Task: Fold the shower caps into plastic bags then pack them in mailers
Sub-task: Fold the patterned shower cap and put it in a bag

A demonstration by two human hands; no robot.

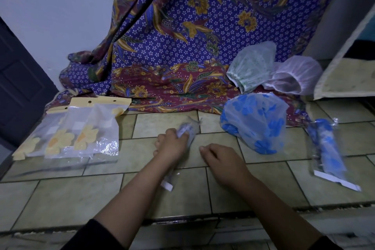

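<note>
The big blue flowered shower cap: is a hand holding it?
No, the blue flowered shower cap lies untouched on the tiles.

The pale green tiled floor [182, 199] carried a translucent blue-flowered shower cap [255, 124]. Left of it lay a clear bag with a pale rolled cap [189, 130], further left yellow-flowered clear plastic bags [81, 134], right of it a clear bag holding a blue cap [328, 152], and behind it purple batik cloth [182, 57].

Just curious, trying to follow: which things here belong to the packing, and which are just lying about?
Job: rolled cap in left hand; blue-flowered cap; green cap; white cap; bagged blue cap; yellow-flowered bags.
Lying about: patterned cloth; dark door; pale mat.
</note>
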